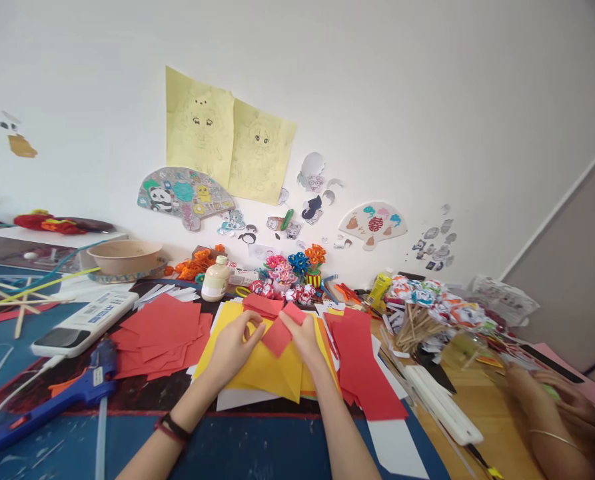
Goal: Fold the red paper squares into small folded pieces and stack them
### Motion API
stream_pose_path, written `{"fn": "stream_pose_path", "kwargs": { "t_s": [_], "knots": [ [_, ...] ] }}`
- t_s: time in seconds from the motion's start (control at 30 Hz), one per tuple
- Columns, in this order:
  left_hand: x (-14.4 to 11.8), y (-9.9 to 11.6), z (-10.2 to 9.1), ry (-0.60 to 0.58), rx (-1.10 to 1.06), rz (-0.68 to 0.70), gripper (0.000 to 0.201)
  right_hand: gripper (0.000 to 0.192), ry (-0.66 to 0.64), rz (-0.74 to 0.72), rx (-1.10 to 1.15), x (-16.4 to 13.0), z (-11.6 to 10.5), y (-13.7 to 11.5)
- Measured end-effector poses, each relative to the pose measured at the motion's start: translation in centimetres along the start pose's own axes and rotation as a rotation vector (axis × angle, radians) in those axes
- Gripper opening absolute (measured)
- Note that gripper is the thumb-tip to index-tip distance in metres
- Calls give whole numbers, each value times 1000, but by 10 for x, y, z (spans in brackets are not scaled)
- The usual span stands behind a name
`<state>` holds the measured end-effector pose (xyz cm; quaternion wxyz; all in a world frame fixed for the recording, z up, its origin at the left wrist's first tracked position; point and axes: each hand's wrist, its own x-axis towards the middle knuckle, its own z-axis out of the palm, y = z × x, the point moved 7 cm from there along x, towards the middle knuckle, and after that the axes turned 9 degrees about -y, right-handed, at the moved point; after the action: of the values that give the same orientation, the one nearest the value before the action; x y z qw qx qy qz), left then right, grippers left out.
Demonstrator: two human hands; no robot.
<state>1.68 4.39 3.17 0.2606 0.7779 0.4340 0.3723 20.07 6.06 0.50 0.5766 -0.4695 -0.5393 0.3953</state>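
So I've got this small red paper square pinched between my left hand and right hand, tilted like a diamond with one corner pointing down. It's flat, plain red, hovering just above the yellow paper sheets lying on the table.

Own arms: both forearms bare, no sleeves in view. Left hand has a dark band plus thin red cord bracelet stacked at the wrist, near left of scene. Right hand: no rings, watch or bands visible. Fingernails too small to judge.
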Motion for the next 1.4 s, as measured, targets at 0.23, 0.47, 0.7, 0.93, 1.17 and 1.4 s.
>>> {"fn": "stream_pose_path", "kwargs": {
  "t_s": [0.23,0.47,0.7,0.93,1.17,1.4],
  "knots": [
    [-6,2,24,-121,284,115,57,36,-109,33,-173,2,29,15],
    [-1,-4,24,-218,-233,27,60,48,-441,8,177,-8,43,-4],
    [-1,1,22,-317,-604,20,53,39,-478,26,287,-6,36,0],
    [6,-22,3,-50,-507,-110,42,35,-383,160,350,-10,27,-1],
    [-4,-4,9,-315,-836,-223,42,34,-503,112,189,-17,33,-19],
    [-3,-7,0,-187,-699,-261,39,29,-488,27,15,-14,36,-18]
  ]
}}
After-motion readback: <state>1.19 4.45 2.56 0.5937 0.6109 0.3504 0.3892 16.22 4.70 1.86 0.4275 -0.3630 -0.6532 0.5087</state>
